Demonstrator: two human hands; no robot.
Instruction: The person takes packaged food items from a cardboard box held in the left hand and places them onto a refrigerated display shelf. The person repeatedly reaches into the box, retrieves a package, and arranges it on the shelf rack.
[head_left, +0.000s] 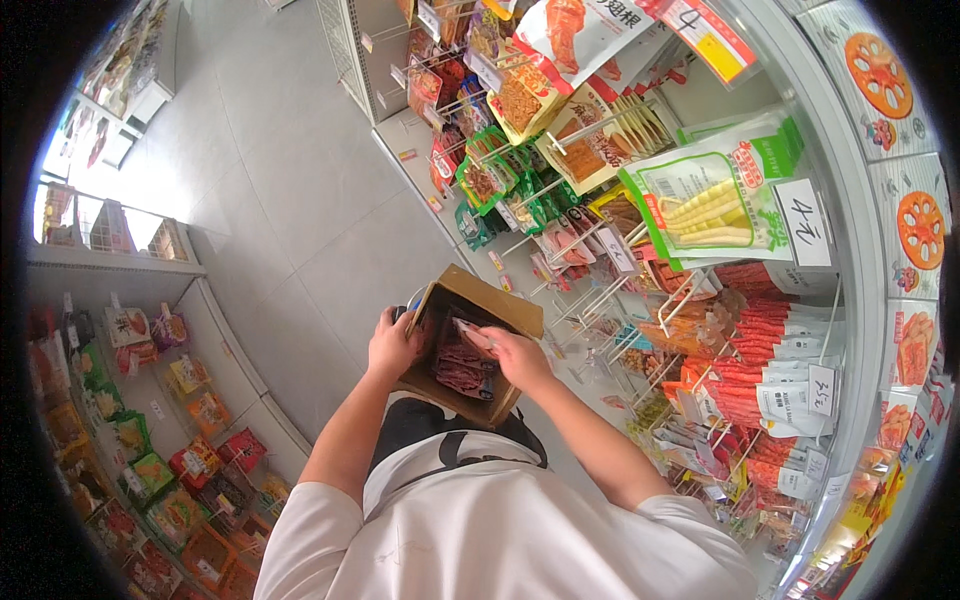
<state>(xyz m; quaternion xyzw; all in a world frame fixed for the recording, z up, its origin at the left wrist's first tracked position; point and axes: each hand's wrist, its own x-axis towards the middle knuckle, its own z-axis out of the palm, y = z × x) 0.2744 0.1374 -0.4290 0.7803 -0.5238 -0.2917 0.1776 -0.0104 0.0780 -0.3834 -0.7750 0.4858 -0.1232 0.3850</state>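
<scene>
An open cardboard box (491, 296) is held in front of my waist, its flaps up. My left hand (394, 343) grips the box's left side; some of its fingers are hidden behind the edge, and a small dark object shows beside them. Several dark red plastic snack packets (463, 369) lie inside the box. My right hand (517, 358) reaches over the box's right side, its fingers closed on a small clear-and-red packet (472, 335) above the others.
On the right stands a shelf unit with metal display hooks (682, 304) full of hanging snack packets and price cards. Another rack of packets (199, 457) stands on the left. Grey tiled floor (300, 187) runs between them.
</scene>
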